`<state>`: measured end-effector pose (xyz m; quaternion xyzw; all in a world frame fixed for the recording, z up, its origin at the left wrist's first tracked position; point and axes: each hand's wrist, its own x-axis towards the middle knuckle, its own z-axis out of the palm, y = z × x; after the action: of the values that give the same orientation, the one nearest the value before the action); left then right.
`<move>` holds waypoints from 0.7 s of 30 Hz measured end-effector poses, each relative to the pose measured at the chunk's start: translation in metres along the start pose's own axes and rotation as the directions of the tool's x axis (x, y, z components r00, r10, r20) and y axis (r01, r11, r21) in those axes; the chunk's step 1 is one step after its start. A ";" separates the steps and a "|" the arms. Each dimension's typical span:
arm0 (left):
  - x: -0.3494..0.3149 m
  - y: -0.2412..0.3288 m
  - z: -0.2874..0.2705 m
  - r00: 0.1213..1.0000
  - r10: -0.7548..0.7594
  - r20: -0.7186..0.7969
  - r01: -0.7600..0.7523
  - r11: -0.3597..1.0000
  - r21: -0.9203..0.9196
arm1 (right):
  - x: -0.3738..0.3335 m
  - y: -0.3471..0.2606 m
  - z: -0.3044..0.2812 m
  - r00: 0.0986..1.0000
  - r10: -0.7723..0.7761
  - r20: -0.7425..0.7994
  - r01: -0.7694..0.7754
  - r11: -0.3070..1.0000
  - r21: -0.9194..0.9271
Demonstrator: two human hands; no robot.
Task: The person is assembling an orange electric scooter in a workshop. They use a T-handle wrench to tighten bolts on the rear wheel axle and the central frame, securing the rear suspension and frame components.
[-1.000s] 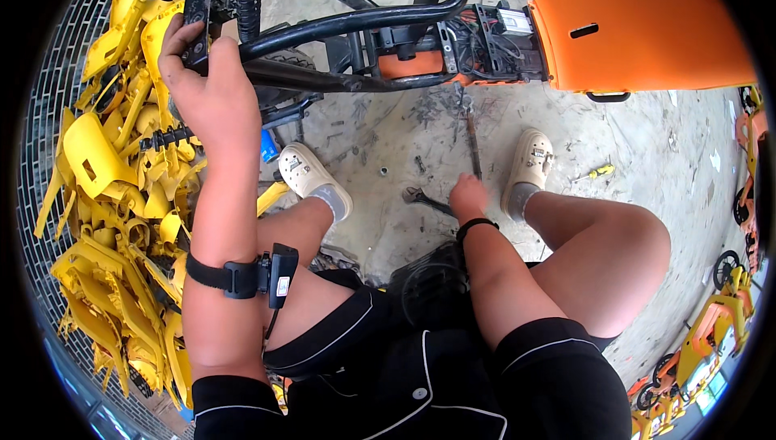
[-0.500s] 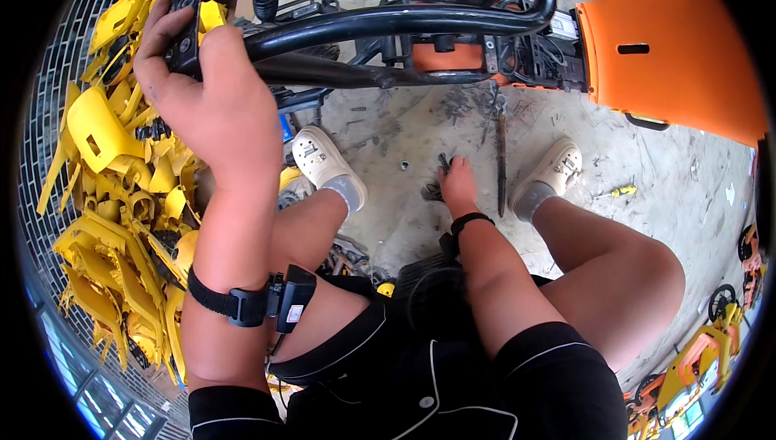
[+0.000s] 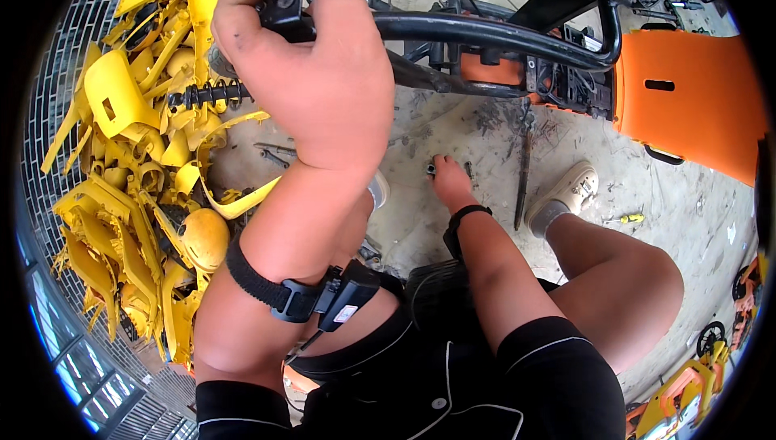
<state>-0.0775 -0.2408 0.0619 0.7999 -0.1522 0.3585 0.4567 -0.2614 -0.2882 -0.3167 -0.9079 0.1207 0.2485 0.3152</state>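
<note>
My left hand (image 3: 315, 76) is wrapped around a dark end piece of a black tubular vehicle frame (image 3: 485, 34), at the top. Its thumb lies along the near side, and part of the grip is hidden behind the hand. Low over the concrete floor, my right hand (image 3: 451, 181) has its fingers closed at a small, ring-like metal nut (image 3: 431, 170). Another small metal part (image 3: 469, 169) lies just right of those fingers. Beyond the tube, an orange panel (image 3: 687, 88) is attached to the frame.
Yellow plastic panels (image 3: 117, 96) are heaped on the left, with a black coil shock absorber (image 3: 206, 95) among them. A dark rod (image 3: 524, 169) and a yellow-handled screwdriver (image 3: 626, 218) lie on the floor (image 3: 598, 294). More orange and yellow parts (image 3: 687, 387) stand at the lower right.
The view has shifted. My left hand, still on the frame, appears further right and higher. On the floor, my right hand has moved from a dark part to the nut.
</note>
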 end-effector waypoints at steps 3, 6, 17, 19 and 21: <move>0.000 0.001 0.002 0.998 -0.054 -0.020 0.054 0.998 -0.030 | 0.006 0.000 0.001 1.000 -0.010 0.028 0.012 0.998 -0.065; 0.004 0.008 0.008 0.996 -0.085 -0.040 0.081 0.993 -0.090 | 0.008 -0.003 0.003 0.998 -0.007 0.070 0.015 0.995 -0.103; 0.009 -0.008 0.026 0.990 0.021 -0.138 -0.020 1.000 0.005 | 0.004 0.035 0.027 0.997 0.052 -0.052 -0.040 0.977 0.208; 0.016 0.009 0.029 0.985 -0.033 -0.167 0.030 0.999 -0.021 | 0.003 0.049 0.017 0.974 0.216 0.071 -0.220 0.817 0.533; 0.019 -0.006 0.030 0.975 0.085 -0.204 -0.085 0.996 0.006 | -0.004 0.059 0.004 0.942 0.261 0.210 -0.324 0.554 0.767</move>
<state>-0.0476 -0.2613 0.0624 0.7509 -0.1391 0.4577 0.4552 -0.2884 -0.3310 -0.3469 -0.6313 0.3557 0.2502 0.6421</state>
